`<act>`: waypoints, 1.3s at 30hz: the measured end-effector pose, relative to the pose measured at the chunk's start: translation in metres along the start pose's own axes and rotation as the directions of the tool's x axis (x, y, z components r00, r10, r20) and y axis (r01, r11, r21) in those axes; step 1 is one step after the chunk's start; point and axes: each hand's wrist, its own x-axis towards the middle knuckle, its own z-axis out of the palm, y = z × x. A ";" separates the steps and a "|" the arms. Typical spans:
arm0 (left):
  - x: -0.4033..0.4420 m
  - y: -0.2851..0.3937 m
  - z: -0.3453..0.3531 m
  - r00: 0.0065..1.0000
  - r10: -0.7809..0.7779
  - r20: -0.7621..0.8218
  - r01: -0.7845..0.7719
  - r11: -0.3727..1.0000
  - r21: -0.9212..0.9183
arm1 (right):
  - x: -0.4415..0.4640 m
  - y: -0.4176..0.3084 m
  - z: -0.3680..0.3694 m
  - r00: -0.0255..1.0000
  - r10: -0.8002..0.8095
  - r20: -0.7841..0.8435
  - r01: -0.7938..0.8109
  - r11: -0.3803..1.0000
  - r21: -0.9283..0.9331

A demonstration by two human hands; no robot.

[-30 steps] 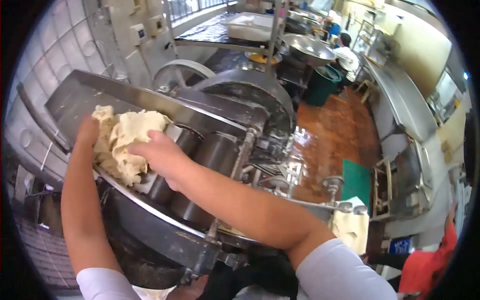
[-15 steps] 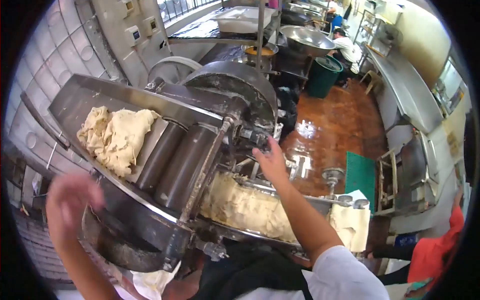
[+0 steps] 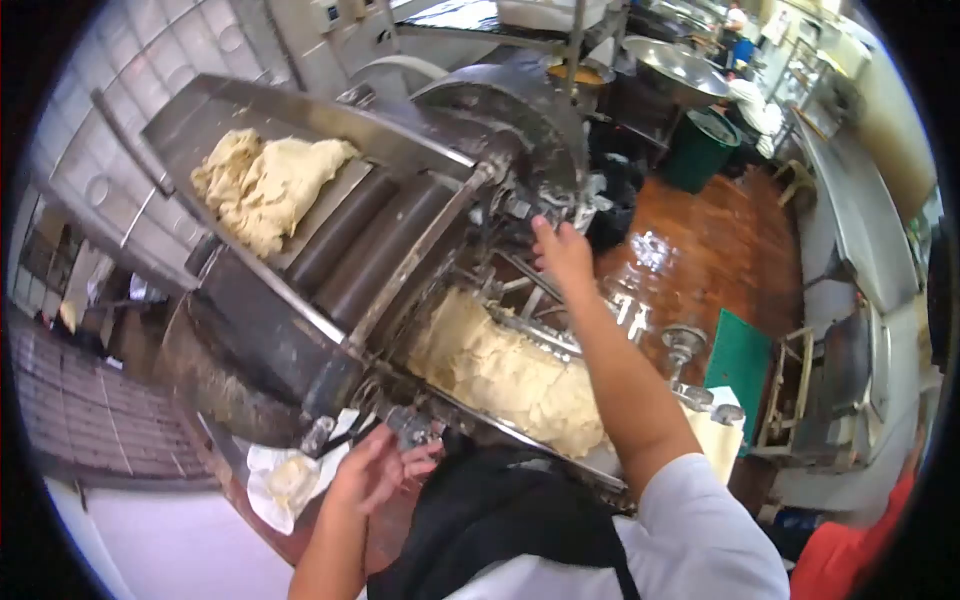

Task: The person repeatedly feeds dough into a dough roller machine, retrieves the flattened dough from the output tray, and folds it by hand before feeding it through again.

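Note:
A dough sheeter stands before me, with two dark rollers [image 3: 385, 240] across its middle. A rough lump of pale dough [image 3: 275, 190] lies on its sloping metal feed tray [image 3: 205, 105]. Below the rollers, more dough [image 3: 520, 375] rests in a long trough. My left hand [image 3: 380, 470] is open just beneath the near-side metal knob [image 3: 410, 428], fingers apart; contact is unclear. On the far side, my right hand [image 3: 565, 255] is beside the other metal knob [image 3: 518, 207], its fingers loosely bent and nothing visible in them.
White paper with a pale scrap [image 3: 285, 485] lies low on the left. A pale dough sheet [image 3: 712, 435] hangs at the trough's right end. Beyond are a green bin [image 3: 700, 155], a large metal bowl [image 3: 675, 70] and a green board [image 3: 740, 350]. A person in red [image 3: 850, 555] stands at right.
My left hand has swung from beside the tray down and right to the near knob. My right hand's fingers have bent more near the far knob. The view has tilted.

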 end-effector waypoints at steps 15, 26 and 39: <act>0.017 0.006 0.017 0.946 -0.162 -0.281 0.226 0.951 0.213 | -0.047 0.001 -0.015 0.996 0.093 0.004 -0.092 0.973 0.213; 0.021 -0.007 0.008 0.972 -0.050 -0.228 0.117 0.950 0.290 | 0.000 -0.022 0.008 0.977 0.207 0.053 -0.213 0.962 0.169; -0.040 0.179 0.092 0.849 -0.525 0.062 0.062 0.216 0.975 | -0.039 0.037 -0.041 0.931 0.331 0.154 -0.360 0.767 0.530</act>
